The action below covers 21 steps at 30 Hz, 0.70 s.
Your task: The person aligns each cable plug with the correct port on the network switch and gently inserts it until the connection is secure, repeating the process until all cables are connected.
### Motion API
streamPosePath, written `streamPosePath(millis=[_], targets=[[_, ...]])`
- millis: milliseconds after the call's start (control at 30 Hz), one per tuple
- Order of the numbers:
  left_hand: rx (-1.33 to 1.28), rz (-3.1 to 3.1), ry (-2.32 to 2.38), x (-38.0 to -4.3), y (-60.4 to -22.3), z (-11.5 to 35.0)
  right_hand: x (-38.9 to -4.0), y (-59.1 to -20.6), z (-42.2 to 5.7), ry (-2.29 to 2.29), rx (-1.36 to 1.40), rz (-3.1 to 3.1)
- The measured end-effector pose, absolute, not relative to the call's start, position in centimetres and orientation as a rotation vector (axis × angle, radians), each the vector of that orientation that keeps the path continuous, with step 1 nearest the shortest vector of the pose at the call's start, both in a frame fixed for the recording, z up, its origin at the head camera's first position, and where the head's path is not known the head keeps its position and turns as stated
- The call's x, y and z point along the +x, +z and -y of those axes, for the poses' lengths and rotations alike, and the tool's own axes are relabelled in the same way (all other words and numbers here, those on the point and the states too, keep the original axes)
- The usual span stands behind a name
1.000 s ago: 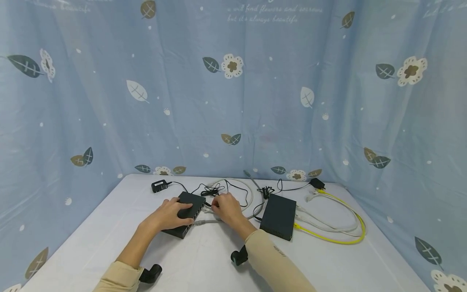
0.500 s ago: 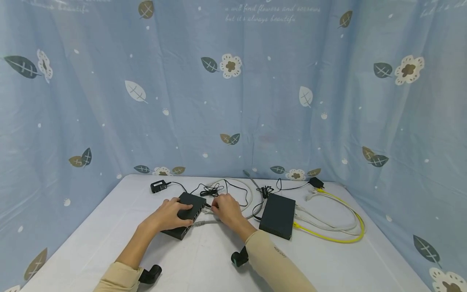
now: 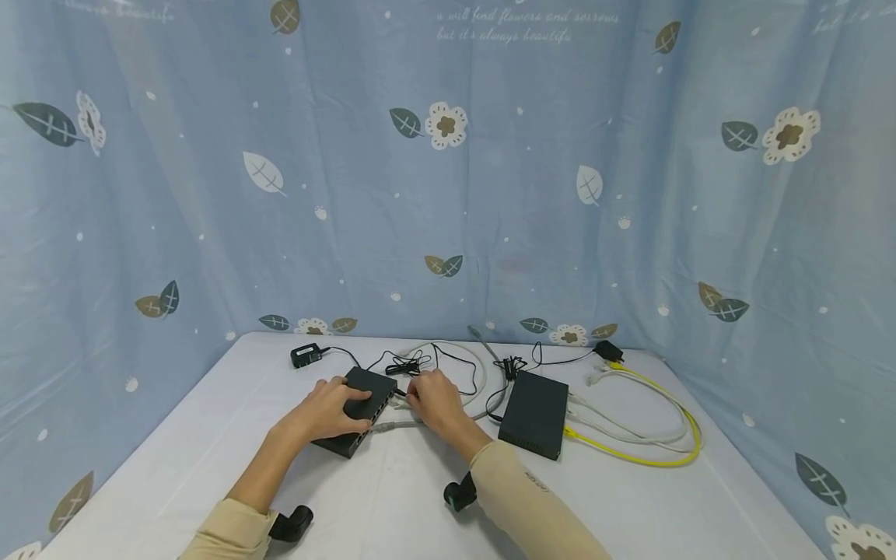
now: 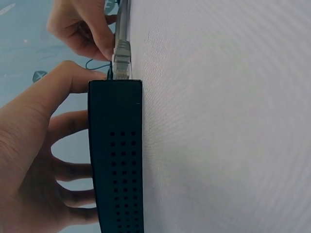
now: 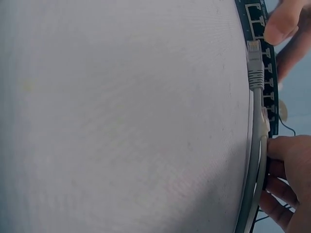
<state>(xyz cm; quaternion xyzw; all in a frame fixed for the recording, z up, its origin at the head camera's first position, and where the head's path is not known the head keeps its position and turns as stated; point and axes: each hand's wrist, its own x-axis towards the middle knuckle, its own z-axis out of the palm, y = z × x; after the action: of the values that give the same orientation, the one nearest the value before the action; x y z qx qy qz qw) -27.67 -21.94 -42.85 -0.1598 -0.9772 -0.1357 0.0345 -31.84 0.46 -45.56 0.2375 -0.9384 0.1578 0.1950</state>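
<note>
A black network switch (image 3: 376, 383) lies on the white table, its row of ports facing right. My left hand (image 3: 323, 411) grips it across the top, with the thumb at the port edge. Beside that edge my right hand (image 3: 437, 402) pinches a black cable plug (image 3: 400, 393) near the far corner; its tip meets the switch, but how deep it sits cannot be seen. A grey Ethernet plug (image 5: 255, 68) lies along the ports nearer me, and a paler plug (image 5: 265, 121) sits close to my right fingertips.
Right of my hand is a second black switch (image 3: 535, 414) with white and yellow cables (image 3: 658, 464) in its side. Power adapters (image 3: 306, 356) lie at the back left and back right. A bundled black cord (image 3: 404, 365) and looped cables lie between the switches.
</note>
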Motion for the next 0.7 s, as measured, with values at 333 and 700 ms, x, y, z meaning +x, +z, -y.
streamPosePath(millis=[333,700], targets=[[-0.529,2.984,-0.395,-27.75,-42.8,21.97,-32.01,-45.8,-0.14,0.375,0.666,2.625],[-0.535,2.991,-0.414,-27.82,-42.61,21.99,-32.24,-46.19,0.04,0.343,0.65,2.612]])
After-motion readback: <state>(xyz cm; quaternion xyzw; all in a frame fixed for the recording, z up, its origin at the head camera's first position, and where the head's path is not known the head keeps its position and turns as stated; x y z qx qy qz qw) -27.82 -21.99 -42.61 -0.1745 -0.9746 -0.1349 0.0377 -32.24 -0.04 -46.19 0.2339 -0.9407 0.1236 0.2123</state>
